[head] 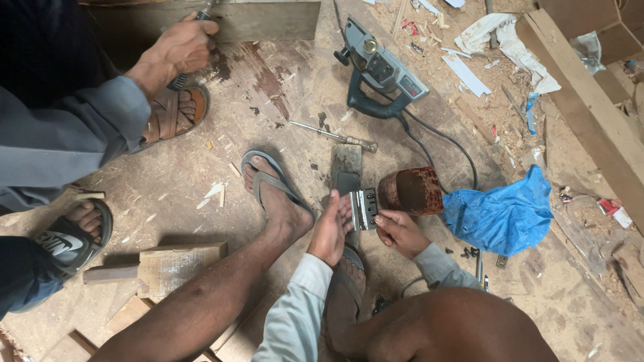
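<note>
My left hand [331,229] and my right hand [400,232] both grip a small grey metal blade plate [364,208], one at each side. The plate sits at the near end of a dark flat stone [346,165] lying on the dusty floor. My right foot in a grey flip-flop [274,188] rests just left of the stone. Right of the plate, close to my right hand, stands a brown tub [411,191].
An electric planer [379,70] with a black cord and a screwdriver [333,136] lie beyond the stone. A blue plastic bag [503,211] is at the right. Another person's hand [182,45] holds a tool against a board [268,20]. A wood block [178,265] lies at the left.
</note>
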